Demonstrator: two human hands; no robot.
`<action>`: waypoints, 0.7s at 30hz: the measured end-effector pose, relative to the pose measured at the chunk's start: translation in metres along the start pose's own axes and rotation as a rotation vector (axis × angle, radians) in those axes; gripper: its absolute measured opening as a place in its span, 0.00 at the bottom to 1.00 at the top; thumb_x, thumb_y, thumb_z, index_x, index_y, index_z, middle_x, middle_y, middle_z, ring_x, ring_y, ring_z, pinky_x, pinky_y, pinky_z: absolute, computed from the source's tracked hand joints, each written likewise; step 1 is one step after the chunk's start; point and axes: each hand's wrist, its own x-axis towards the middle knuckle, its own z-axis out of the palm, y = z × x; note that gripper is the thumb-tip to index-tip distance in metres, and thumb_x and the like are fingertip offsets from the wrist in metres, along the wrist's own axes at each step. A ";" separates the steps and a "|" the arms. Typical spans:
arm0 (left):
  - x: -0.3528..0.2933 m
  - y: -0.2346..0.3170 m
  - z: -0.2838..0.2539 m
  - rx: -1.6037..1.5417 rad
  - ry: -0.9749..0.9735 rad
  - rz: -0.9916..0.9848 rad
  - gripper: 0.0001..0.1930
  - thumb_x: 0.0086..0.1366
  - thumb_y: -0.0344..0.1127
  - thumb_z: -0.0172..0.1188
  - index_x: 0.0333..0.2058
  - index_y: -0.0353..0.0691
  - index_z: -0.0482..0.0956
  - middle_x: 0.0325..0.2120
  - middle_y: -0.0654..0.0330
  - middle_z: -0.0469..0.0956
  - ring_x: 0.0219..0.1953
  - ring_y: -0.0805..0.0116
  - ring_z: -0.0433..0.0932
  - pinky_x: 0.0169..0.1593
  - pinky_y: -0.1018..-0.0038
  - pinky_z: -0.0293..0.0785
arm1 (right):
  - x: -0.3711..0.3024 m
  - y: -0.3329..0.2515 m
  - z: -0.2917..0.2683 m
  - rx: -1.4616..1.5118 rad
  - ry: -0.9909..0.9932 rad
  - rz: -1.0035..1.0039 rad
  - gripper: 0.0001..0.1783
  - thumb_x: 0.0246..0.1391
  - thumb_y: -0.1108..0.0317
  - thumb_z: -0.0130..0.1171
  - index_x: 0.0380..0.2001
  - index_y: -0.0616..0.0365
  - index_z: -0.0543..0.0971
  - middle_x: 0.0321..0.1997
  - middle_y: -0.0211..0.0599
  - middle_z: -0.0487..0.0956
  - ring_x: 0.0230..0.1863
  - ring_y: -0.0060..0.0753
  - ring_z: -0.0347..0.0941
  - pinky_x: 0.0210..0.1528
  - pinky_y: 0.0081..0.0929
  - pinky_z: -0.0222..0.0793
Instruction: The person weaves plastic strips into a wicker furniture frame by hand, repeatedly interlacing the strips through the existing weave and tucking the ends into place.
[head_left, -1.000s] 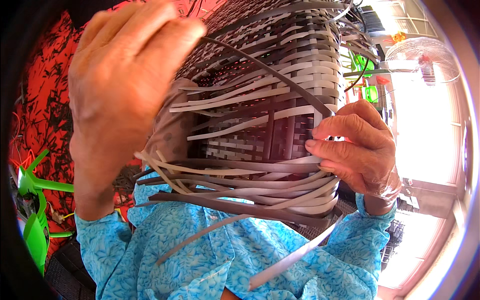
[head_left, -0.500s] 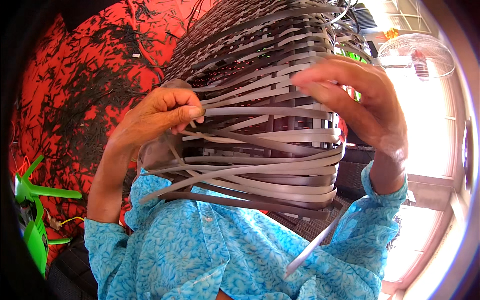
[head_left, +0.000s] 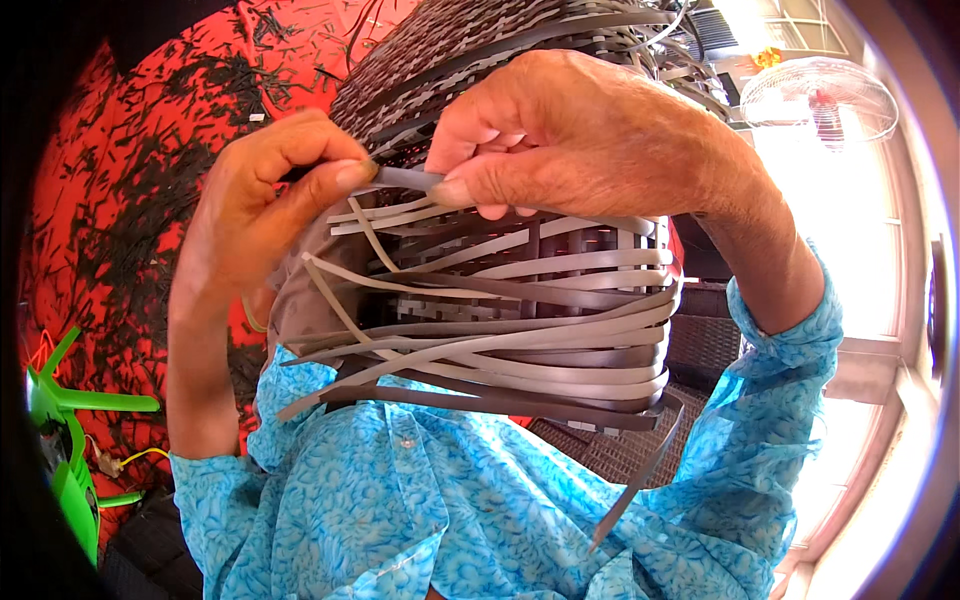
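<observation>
A big woven basket [head_left: 520,300] rests against the person's lap, loose grey bands wound around it; it looks light but springy. One flat strip [head_left: 405,178] near its upper part seems stiff and slick, best pinched close to its end. Both hands are raised: the left hand [head_left: 265,205] and the right hand [head_left: 560,135] each pinch that strip, fingers curled.

A red floor mat [head_left: 120,200] fills the upper left of the frame, strewn with dark cut scraps. At lower left stands a bright green plastic chair [head_left: 70,450]. At upper right a white round fan [head_left: 820,100] stands before a window [head_left: 860,260] flooded with strong daylight, washing out that side
</observation>
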 end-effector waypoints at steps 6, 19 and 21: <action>-0.022 0.026 0.033 0.456 0.541 0.531 0.13 0.59 0.41 0.62 0.36 0.37 0.79 0.39 0.54 0.74 0.38 0.58 0.75 0.42 0.66 0.73 | 0.006 0.006 0.003 0.278 0.119 0.074 0.15 0.50 0.59 0.54 0.25 0.60 0.79 0.20 0.29 0.77 0.24 0.21 0.72 0.29 0.23 0.68; -0.037 0.042 0.095 -0.217 -0.120 0.236 0.23 0.60 0.42 0.59 0.50 0.33 0.74 0.38 0.53 0.75 0.38 0.54 0.75 0.45 0.64 0.69 | 0.015 0.004 0.001 0.683 0.004 -0.043 0.13 0.56 0.63 0.54 0.38 0.62 0.75 0.28 0.28 0.77 0.26 0.18 0.71 0.29 0.17 0.68; -0.038 0.041 0.100 -0.303 -0.085 0.247 0.21 0.61 0.41 0.59 0.49 0.33 0.75 0.37 0.52 0.75 0.37 0.55 0.75 0.42 0.66 0.70 | 0.013 -0.006 -0.009 0.774 -0.005 0.014 0.13 0.59 0.64 0.53 0.41 0.63 0.74 0.29 0.27 0.76 0.28 0.18 0.72 0.30 0.16 0.70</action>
